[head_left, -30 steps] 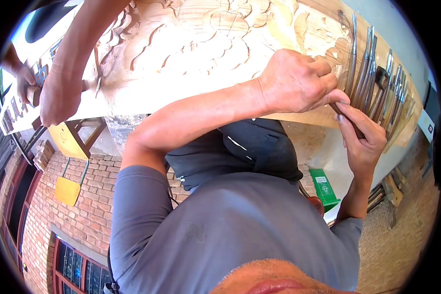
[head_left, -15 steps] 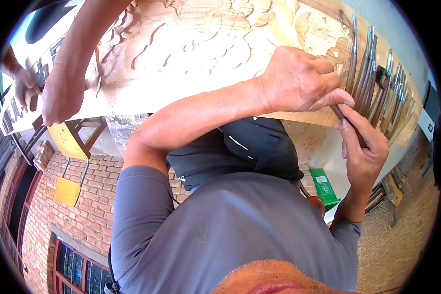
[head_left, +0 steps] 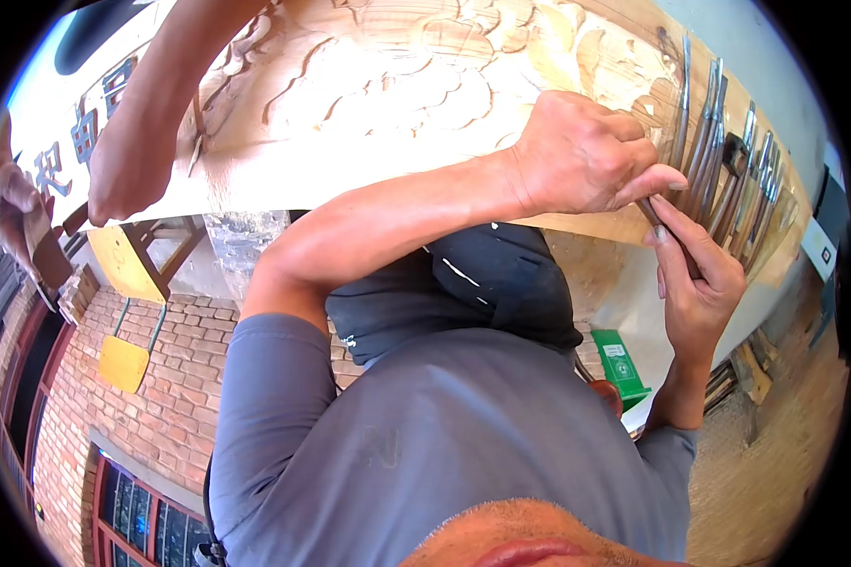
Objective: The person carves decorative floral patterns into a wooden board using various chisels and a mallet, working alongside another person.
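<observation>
Left hand (head_left: 591,156) and right hand (head_left: 704,274) clamp one brown rounded wooden handle (head_left: 649,214) by near edge of pale carved wooden panel (head_left: 288,146); brown-handled steel chisels (head_left: 700,170) crowd right.

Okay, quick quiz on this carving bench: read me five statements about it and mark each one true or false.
1. A row of tools lies near the right end of the wooden board. True.
2. The left hand is spread out flat. False: it is curled up.
3. The right hand holds a brown handle. True.
4. The board's surface is completely smooth. False: curved shapes are cut into it.
5. A yellow chair is off to the person's left. True.
</observation>
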